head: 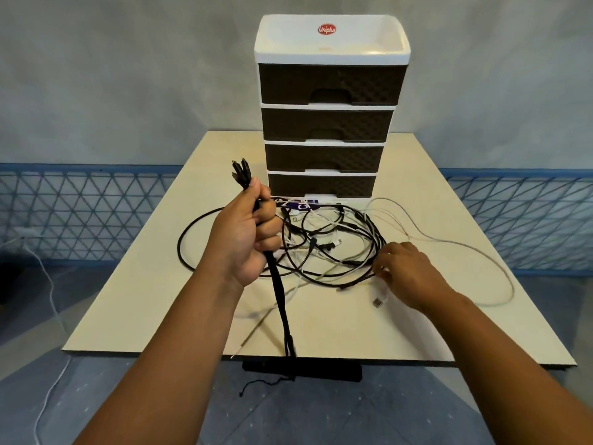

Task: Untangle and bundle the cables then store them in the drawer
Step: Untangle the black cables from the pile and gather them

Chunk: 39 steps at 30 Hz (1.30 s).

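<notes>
1. I see my left hand [247, 232] at centre frame, raised above the table [134, 300], fingers curled tight round a black cable bundle [279, 293]; its plugs stick up above the fist and the rest hangs down past the table's near edge.
2. My right hand [404, 271] is lower, right of centre, fingertips bent down and touching the tangle of cables [333, 242]. Whether they're pinching a strand, I can't tell.
3. That tangle, black and white cords, lies on the table mid-frame, just in front of the drawer unit [330, 123].
4. One white cable [475, 252] loops out to the right.
5. The drawer unit stands at upper centre, four dark drawers, all closed.
</notes>
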Each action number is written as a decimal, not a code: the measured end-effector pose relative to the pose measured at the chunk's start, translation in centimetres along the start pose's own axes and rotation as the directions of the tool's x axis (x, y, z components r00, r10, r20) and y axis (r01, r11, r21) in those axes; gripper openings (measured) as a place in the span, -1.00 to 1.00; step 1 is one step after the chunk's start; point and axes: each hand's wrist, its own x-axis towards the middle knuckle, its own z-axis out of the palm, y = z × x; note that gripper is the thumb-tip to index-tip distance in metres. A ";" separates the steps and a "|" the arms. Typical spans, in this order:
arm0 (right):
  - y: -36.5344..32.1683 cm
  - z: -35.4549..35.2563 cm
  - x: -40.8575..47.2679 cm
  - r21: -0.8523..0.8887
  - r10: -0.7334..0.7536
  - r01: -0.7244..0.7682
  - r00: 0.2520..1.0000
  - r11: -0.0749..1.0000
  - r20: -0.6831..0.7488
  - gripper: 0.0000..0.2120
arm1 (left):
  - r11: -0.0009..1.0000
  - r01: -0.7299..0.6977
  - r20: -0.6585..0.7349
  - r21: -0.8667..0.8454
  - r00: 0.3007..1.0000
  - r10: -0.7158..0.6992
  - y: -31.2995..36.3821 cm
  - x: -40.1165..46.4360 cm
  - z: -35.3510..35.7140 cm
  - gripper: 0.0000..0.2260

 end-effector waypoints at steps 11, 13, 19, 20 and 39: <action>-3.8 -12.1 3.9 0.948 0.449 0.211 0.841 0.237 -0.300 -0.85 | 0.997 0.072 0.038 0.018 0.997 -0.072 1.4 2.8 -1.3 -0.72; -4.3 -14.1 4.0 0.952 0.516 0.298 0.806 0.070 -0.290 -0.87 | 0.997 0.078 0.044 0.028 0.996 -0.079 1.4 3.1 -1.4 -0.72; -5.5 -17.0 3.1 0.905 0.465 0.391 0.841 -0.170 -0.276 -0.88 | 0.995 0.090 0.047 0.037 0.995 -0.091 1.4 3.9 -1.9 -0.71; -6.0 -17.4 2.8 0.898 0.447 0.398 0.848 -0.185 -0.284 -0.87 | 0.996 0.086 0.050 0.038 0.995 -0.088 1.5 3.9 -1.8 -0.71; -17.8 -9.8 1.6 0.995 0.256 0.094 0.961 0.040 -0.102 -0.86 | 0.930 -0.050 0.005 0.364 0.999 0.052 -0.4 2.0 1.4 -0.71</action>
